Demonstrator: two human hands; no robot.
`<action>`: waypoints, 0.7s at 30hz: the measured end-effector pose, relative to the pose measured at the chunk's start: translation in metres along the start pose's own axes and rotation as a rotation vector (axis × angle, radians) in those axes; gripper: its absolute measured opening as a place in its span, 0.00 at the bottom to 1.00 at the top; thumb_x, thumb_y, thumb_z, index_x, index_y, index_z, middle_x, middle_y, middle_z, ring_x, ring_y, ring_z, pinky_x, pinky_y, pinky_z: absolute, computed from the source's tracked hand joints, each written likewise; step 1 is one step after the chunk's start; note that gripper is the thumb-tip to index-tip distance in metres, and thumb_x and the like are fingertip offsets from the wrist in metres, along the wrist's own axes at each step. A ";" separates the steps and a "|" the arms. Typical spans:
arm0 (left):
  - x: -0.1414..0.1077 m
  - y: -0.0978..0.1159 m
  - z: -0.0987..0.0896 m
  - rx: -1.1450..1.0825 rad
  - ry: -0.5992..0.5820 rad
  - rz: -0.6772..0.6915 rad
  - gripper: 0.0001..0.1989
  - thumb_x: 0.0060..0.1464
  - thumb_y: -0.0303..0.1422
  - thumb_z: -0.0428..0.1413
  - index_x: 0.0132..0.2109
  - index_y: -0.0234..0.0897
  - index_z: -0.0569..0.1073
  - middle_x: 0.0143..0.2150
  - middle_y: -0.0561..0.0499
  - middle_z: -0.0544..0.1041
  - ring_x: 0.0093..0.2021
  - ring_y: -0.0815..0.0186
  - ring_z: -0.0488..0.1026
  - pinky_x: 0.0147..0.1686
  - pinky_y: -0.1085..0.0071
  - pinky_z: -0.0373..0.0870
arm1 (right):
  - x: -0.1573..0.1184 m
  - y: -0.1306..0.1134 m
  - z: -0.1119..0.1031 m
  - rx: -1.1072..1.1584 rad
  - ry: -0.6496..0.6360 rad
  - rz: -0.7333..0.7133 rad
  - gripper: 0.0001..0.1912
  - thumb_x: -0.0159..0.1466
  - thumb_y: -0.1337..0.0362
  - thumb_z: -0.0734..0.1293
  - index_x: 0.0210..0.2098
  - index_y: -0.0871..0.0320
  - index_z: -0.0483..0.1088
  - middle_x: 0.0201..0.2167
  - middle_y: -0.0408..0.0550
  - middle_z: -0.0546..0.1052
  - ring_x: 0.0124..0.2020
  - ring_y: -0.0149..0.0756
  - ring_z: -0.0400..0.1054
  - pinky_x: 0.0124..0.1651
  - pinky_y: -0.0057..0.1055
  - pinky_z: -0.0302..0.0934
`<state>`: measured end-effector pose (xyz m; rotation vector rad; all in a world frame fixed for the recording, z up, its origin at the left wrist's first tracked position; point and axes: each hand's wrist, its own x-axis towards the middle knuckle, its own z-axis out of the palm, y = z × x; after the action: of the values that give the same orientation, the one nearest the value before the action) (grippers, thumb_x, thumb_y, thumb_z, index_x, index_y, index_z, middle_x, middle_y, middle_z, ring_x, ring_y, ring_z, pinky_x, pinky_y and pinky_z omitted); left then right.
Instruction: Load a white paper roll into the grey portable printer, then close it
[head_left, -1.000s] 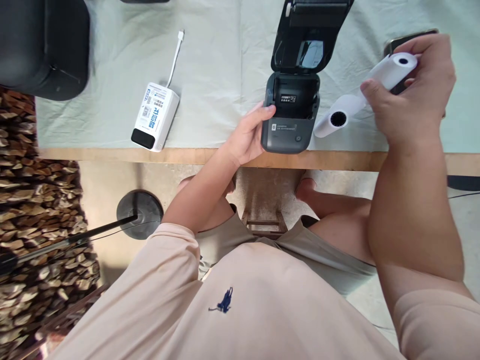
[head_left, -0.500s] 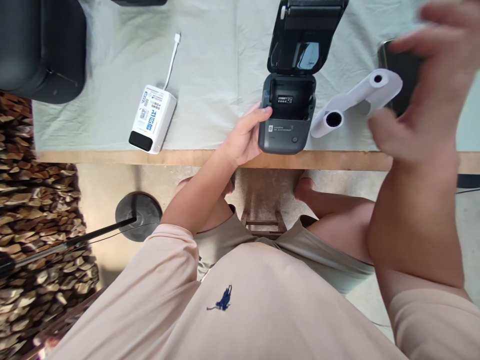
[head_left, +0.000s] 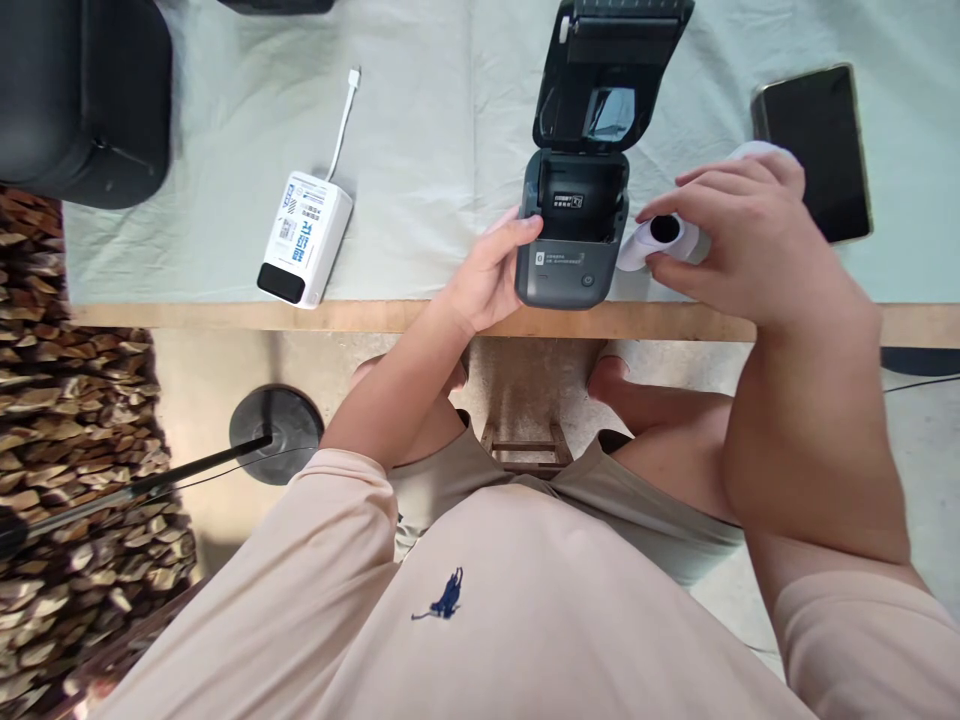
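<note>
My left hand [head_left: 491, 268] holds a dark grey label printer [head_left: 566, 272] by its left side, thumb over the rim of the paper bay. Its lid [head_left: 611, 75] is swung up and back, and the bay holds no roll. Just right of it, a white paper roll [head_left: 679, 243] with a dark core lies on the cloth. My right hand [head_left: 739, 225] is closed about that roll, with thumb and index finger on either side of its end. Loose white paper [head_left: 765, 150] shows behind the knuckles; the rest is hidden under the hand.
At the right lies a phone [head_left: 817, 150] with a dark screen. A white power bank [head_left: 307, 235] with a short cable [head_left: 343, 120] rests at the left. A black bag [head_left: 82, 100] fills the far left corner. The wooden table edge [head_left: 375, 316] runs in front of me.
My right hand has come down and left from the upper right onto the paper roll, uncovering the phone. The left hand and printer have hardly moved.
</note>
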<state>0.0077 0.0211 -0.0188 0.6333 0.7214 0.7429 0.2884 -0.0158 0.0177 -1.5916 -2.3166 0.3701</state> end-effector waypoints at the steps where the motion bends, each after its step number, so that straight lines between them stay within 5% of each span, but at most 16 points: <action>1: 0.000 0.000 0.000 -0.002 -0.006 0.012 0.10 0.70 0.41 0.60 0.46 0.41 0.81 0.45 0.50 0.91 0.61 0.50 0.89 0.46 0.63 0.89 | 0.000 -0.002 -0.001 -0.007 0.013 0.009 0.14 0.70 0.55 0.69 0.52 0.48 0.80 0.52 0.52 0.85 0.66 0.58 0.78 0.75 0.66 0.56; 5: 0.000 -0.001 -0.001 0.001 0.000 0.012 0.10 0.71 0.42 0.60 0.45 0.41 0.81 0.42 0.50 0.90 0.58 0.51 0.90 0.46 0.63 0.88 | 0.004 -0.013 -0.008 0.084 0.222 0.115 0.13 0.64 0.54 0.73 0.46 0.50 0.75 0.47 0.52 0.82 0.55 0.54 0.80 0.61 0.58 0.68; 9: 0.000 0.000 -0.001 0.015 0.011 -0.012 0.11 0.70 0.44 0.62 0.46 0.42 0.80 0.45 0.48 0.90 0.61 0.49 0.89 0.52 0.60 0.89 | 0.019 -0.027 -0.009 0.736 0.563 0.203 0.22 0.56 0.50 0.76 0.37 0.49 0.60 0.37 0.42 0.68 0.38 0.40 0.74 0.37 0.41 0.65; 12: -0.001 0.000 0.000 -0.005 0.015 -0.008 0.10 0.71 0.41 0.61 0.46 0.41 0.80 0.42 0.49 0.90 0.55 0.53 0.91 0.47 0.64 0.88 | 0.029 -0.035 -0.006 1.106 0.527 0.294 0.29 0.48 0.57 0.78 0.35 0.49 0.54 0.36 0.40 0.67 0.32 0.36 0.71 0.31 0.36 0.62; 15: -0.001 0.001 0.001 -0.023 0.017 -0.001 0.09 0.72 0.40 0.60 0.46 0.41 0.80 0.40 0.51 0.89 0.48 0.57 0.92 0.41 0.67 0.86 | 0.032 -0.034 -0.002 1.180 0.416 0.340 0.28 0.47 0.58 0.78 0.36 0.48 0.55 0.36 0.40 0.72 0.29 0.36 0.70 0.30 0.37 0.63; 21: -0.001 0.000 0.000 -0.008 0.044 -0.019 0.11 0.70 0.43 0.63 0.48 0.41 0.81 0.43 0.49 0.90 0.60 0.50 0.90 0.51 0.62 0.90 | 0.031 -0.025 0.013 1.158 0.373 0.282 0.29 0.49 0.52 0.82 0.35 0.48 0.61 0.29 0.36 0.68 0.29 0.36 0.70 0.37 0.42 0.71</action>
<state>0.0076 0.0202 -0.0188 0.6040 0.7642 0.7440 0.2516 0.0037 0.0182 -1.1760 -1.1496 1.1031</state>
